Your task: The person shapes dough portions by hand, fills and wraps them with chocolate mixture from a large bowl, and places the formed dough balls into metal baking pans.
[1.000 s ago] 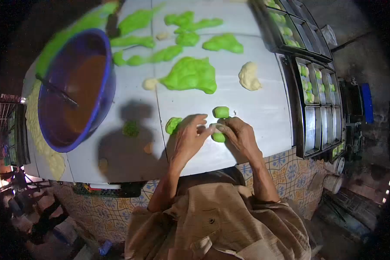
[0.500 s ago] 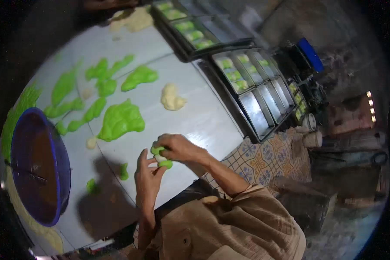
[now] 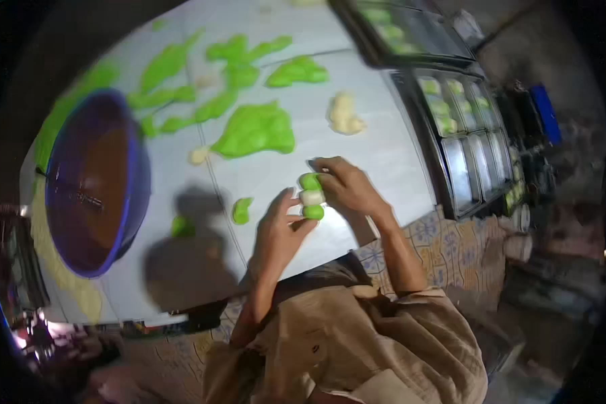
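Note:
Above the near part of the white table (image 3: pixel 377 141), a short row of dough (image 3: pixel 312 197) has a white piece between two bright green ones. My left hand (image 3: pixel 281 229) pinches the lower end, its thumb by the lower green piece and its fingers by the white piece. At the other end, my right hand (image 3: pixel 349 188) has its curled fingers on the upper green piece. A small green dough scrap (image 3: pixel 242 211) lies left of my left hand. Farther off are a large green dough lump (image 3: pixel 256 129) and a pale dough lump (image 3: pixel 344 114).
On the left stands a purple basin (image 3: pixel 138 195) containing brownish liquid and a thin rod. More green dough (image 3: pixel 239 64) is spread across the far table. Metal pans (image 3: pixel 459 176) line the right edge, several holding green-and-white dough pieces. Patterned floor tiles (image 3: pixel 444 249) show below.
My view has swung, so the table and hands sit farther right in the picture. The dough row now shows more fully between my hands, its pieces lined up straighter.

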A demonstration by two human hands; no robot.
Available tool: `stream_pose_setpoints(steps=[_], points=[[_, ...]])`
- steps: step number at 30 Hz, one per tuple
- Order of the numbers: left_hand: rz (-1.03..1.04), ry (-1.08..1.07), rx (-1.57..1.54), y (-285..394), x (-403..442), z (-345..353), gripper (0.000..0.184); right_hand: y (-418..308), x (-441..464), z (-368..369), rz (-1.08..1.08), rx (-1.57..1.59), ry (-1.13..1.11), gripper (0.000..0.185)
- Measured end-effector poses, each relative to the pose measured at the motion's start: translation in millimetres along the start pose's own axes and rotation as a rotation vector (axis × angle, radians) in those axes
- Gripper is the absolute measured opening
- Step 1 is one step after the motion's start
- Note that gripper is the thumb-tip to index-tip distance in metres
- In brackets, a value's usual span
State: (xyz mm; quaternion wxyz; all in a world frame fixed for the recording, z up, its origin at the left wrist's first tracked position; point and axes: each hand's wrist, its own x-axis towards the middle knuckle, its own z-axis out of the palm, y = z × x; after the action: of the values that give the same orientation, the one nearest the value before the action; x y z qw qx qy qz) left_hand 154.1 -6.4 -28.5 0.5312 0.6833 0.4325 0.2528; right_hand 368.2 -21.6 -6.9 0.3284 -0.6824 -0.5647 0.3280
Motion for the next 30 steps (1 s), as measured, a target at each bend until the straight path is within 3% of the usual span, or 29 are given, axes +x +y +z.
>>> stream_pose_setpoints(steps=[2, 6, 9, 11, 13, 14, 16, 17, 21, 23, 24, 25, 27, 28, 29, 30], points=[[0.045, -0.03, 0.038, 8.6, -1.5, 2.0, 0.073, -5.6, -2.4, -7.0, -0.091, -0.214, -0.125, 0.034], [0.059, -0.015, 0.04, 14.9, -5.6, 5.2, 0.076, -14.6, 0.8, -8.7, -0.038, -0.1, -0.045, 0.038], [0.045, -0.032, 0.059, 13.1, -5.0, 3.8, 0.083, -23.4, -8.1, -1.0, -0.072, -0.261, -0.176, 0.062], [0.058, -0.017, 0.07, 8.3, -7.5, 3.7, 0.086, -32.0, -13.1, 12.6, 0.046, -0.314, -0.142, 0.071], [0.009, -0.031, -0.021, 7.8, -9.6, 3.8, 0.088, -56.0, -14.6, 26.8, 0.156, -0.337, -0.098, 0.062], [-0.057, -0.051, -0.06, -2.8, -9.7, 7.2, 0.097, -51.8, -21.3, 36.1, 0.143, -0.28, -0.021, 0.051], [-0.065, -0.06, -0.16, -3.6, -13.2, 8.4, 0.097, -11.5, -17.0, 71.7, 0.125, -0.314, 0.032, 0.046], [-0.145, -0.063, -0.151, 1.3, -13.3, 6.6, 0.099, -37.2, -24.6, 51.6, 0.111, -0.181, 0.06, 0.047], [-0.163, -0.065, -0.203, -1.4, -12.3, 4.9, 0.093, -5.2, -23.6, 28.4, 0.208, 0.155, 0.062, 0.049], [-0.122, -0.09, -0.179, -7.6, -10.6, -1.1, 0.089, 7.9, -31.6, -0.2, 0.356, 0.661, 0.117, 0.047], [-0.111, -0.1, -0.166, -9.5, -10.8, -1.9, 0.088, -11.9, -44.0, -40.1, 0.428, 0.582, 0.241, 0.045], [-0.149, -0.101, -0.198, -12.1, -9.4, -3.8, 0.086, 30.4, -45.7, -46.6, 0.402, 0.464, 0.423, 0.048], [-0.235, -0.098, -0.263, -18.2, -7.8, -5.8, 0.083, 48.7, -68.5, -112.8, 0.415, 0.513, 0.653, 0.05], [-0.323, -0.141, -0.082, -10.1, -5.2, -11.7, 0.08, 65.3, -78.4, -137.5, 0.454, 0.5, 0.792, 0.05], [-0.366, -0.15, -0.081, -15.1, -3.4, -12.0, 0.079, 74.9, -89.6, -161.7, 0.379, 0.367, 0.975, 0.052], [-0.409, -0.158, -0.081, -28.4, -2.4, -12.4, 0.079, 82.6, -95.0, -179.5, 0.465, 0.321, 1.071, 0.054]])
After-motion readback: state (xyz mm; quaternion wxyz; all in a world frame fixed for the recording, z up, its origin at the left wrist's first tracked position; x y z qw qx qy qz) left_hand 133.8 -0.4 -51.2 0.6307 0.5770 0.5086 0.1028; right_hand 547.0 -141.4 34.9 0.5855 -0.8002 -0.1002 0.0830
